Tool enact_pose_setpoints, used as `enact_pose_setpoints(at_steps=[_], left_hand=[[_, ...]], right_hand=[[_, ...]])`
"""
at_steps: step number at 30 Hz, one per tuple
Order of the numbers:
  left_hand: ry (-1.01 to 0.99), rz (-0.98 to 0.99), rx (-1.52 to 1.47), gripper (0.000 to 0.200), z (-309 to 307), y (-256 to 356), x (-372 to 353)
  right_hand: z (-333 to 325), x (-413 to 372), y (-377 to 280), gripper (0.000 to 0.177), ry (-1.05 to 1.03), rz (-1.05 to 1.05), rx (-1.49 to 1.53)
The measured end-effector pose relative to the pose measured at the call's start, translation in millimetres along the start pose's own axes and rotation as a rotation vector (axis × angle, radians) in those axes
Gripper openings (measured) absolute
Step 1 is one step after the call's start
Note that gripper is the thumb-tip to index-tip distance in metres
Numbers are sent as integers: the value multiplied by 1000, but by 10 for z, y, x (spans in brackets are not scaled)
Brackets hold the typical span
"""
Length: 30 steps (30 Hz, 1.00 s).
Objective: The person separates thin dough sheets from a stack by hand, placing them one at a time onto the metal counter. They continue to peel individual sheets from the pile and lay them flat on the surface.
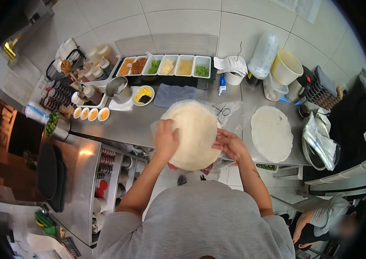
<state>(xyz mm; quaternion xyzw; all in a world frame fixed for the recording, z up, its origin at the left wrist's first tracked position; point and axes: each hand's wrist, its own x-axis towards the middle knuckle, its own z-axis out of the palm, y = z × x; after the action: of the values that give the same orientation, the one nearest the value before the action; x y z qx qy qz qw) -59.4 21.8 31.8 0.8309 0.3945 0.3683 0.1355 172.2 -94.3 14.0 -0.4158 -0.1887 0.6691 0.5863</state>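
Note:
A stack of large, pale round tortillas (196, 129) is in front of my body, its near side reaching past the counter's front edge. My left hand (166, 140) grips the left side, its curled fingers over the top sheet. At the right rim, my right hand (229, 145) holds the edge between its fingers and thumb; part of the grip is hidden. Clear plastic wrapping (230, 113) with dark marks lies behind the stack. Farther right, one thin round tortilla (272, 134) rests flat on the steel counter (127, 125).
White tubs of chopped toppings (175, 65) line the back. Nearer are a grey cloth (175, 95), a plate with yellow and black food (143, 95), a metal pot (118, 87) and small orange-filled cups (93, 114). A foil-covered bowl (321, 138) stands right. Another person (325, 216) is lower right.

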Motion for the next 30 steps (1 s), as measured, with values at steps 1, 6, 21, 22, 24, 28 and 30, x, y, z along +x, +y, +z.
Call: enact_pose_setpoints(at_steps=[1,6,21,22,24,28,30], left_hand=[[-105,-5,-205,21,95,69,8],[-425,-160,-545,13,520,446,-67],[-354,-644,-1216,11,574,300,226],[-353,-634,-1227,10,563,337,263],[-353,-611,-1249,9,549,399,311],[-483,-491,-1001,7,581,339,242],[-557,-348,-826,7,515,242,112]], right_hand=[[26,-1,13,34,12,-17,-2],[16,121,146,37,145,-64,-86],[396,-49,150,54,56,-181,-218],[418,-67,163,56,55,-180,-192],[384,-72,214,57,39,-174,-53],[218,-65,331,58,82,-129,65],[140,-71,382,58,61,-153,87]])
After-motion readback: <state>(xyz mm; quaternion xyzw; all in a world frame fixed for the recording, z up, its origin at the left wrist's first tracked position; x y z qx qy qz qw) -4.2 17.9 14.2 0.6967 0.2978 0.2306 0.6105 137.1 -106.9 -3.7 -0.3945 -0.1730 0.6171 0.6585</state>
